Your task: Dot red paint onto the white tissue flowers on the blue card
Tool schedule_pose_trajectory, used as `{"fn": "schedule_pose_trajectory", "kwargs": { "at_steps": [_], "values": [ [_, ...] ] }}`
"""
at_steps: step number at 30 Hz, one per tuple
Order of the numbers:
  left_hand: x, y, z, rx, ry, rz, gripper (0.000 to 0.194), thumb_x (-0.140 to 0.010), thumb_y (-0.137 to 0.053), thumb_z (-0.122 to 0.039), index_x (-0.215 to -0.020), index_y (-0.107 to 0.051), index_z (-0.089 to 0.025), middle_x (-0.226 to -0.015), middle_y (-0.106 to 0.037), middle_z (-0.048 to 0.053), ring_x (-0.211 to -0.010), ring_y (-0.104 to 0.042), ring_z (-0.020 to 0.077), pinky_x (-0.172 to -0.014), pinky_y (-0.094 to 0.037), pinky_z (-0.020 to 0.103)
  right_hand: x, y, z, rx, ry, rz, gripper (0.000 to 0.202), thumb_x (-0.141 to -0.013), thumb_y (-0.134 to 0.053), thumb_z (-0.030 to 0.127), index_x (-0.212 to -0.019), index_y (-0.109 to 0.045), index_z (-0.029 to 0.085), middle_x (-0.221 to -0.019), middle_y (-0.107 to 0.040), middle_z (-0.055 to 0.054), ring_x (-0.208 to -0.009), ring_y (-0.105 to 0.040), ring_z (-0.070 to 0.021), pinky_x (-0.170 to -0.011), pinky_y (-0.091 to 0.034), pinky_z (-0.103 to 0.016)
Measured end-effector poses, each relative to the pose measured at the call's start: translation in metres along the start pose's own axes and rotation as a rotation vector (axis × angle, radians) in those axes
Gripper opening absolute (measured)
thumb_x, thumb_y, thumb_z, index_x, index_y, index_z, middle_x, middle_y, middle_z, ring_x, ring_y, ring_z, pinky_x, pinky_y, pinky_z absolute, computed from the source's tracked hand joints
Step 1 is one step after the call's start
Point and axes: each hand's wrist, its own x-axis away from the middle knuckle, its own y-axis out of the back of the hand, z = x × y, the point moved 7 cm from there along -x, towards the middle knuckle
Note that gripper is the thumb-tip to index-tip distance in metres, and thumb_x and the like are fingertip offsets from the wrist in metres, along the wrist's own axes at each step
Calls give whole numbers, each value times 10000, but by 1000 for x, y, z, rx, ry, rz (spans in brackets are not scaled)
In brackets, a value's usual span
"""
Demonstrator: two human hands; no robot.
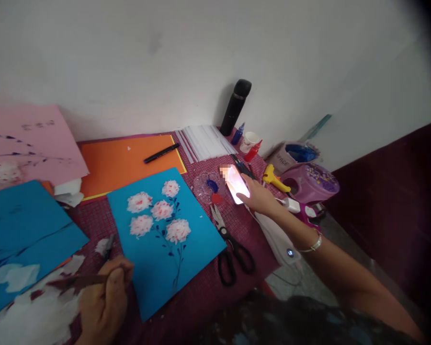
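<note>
My right hand [257, 194], with a bracelet at the wrist, is closed on a smartphone [240, 184] with a lit screen, just over the table. At the lower left, my left hand [106, 297] is closed around a slim dark brown pointed tool [75, 281] that points left; its exact kind is unclear. Between the hands lies a blue sheet [204, 242] with several white-and-pink tissue flowers [177, 231] and painted dark stems. Black-handled scissors [224, 234] lie open beside its right edge. Near the phone is a clear palette [200, 184] with blue and red paint.
Behind lie an orange sheet [111, 163], a black marker [161, 153] and white strips [206, 143]. A black bottle [235, 108], paper cup [249, 141] and yellow glue gun [275, 178] stand or lie to the right. White tissue [32, 311] and another blue sheet [28, 220] are left.
</note>
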Motion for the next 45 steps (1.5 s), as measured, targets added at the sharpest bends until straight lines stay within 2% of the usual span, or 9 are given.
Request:
{"fn": "schedule_pose_trajectory", "kwargs": {
  "at_steps": [7, 12, 15, 23, 29, 42, 45],
  "values": [
    [-3, -7, -15, 69, -80, 17, 318, -936, -399, -396, -770, -599, -212, -566, -564, 3, -499, -537, 155, -496, -405, 262, -10, -7, 16, 67, -56, -22, 926, -770, -601, 547, -1505, -211, 140, -1282, -558, -253, -1169, -562, -409, -943, -441, -483],
    [-2, -8, -25, 140, -105, 35, 317, -942, -395, -400, -778, -580, -200, -576, -539, -6, -502, -500, 150, -508, -379, 270, -12, -12, 15, 88, -98, -12, 886, -769, -600, 458, -1503, -215, 144, -1271, -571, -238, -1150, -581, -377, -939, -442, -445],
    [0, -9, -29, 190, -122, 46, 316, -951, -393, -393, -785, -572, -193, -586, -523, -14, -511, -481, 141, -522, -368, 268, -18, -14, 13, 93, -143, -9, 900, -756, -605, 453, -1502, -211, 140, -1250, -567, -251, -1140, -583, -391, -922, -444, -458],
    [-8, 0, -25, 253, -108, -36, 352, -978, -361, -419, -815, -568, -186, -628, -496, -15, -558, -479, 127, -552, -363, 259, -34, -13, 11, 99, -244, -61, 923, -755, -583, 550, -1465, -234, 76, -1291, -485, -313, -1199, -524, -441, -951, -399, -490],
    [-11, 2, -23, 307, -116, -76, 388, -989, -350, -442, -819, -582, -180, -638, -494, -11, -556, -479, 119, -541, -361, 257, -38, -13, 7, 84, -279, -88, 948, -725, -604, 584, -1454, -251, 91, -1295, -479, -322, -1194, -526, -452, -943, -397, -485],
    [-10, 4, -29, 300, -139, -76, 505, -981, -344, -487, -780, -671, -159, -613, -544, 3, -583, -527, 129, -598, -400, 264, -40, -16, 9, 23, -290, -172, 866, -699, -676, 480, -1368, -330, 53, -1308, -473, -323, -1221, -504, -430, -981, -381, -513],
    [-11, 4, -27, 308, -135, -75, 513, -973, -352, -494, -760, -677, -159, -630, -564, 12, -606, -533, 134, -604, -401, 264, -37, -7, 12, -29, -256, -175, 873, -673, -706, 463, -1355, -366, 38, -1287, -502, -321, -1199, -520, -441, -969, -397, -529]
  ]
}}
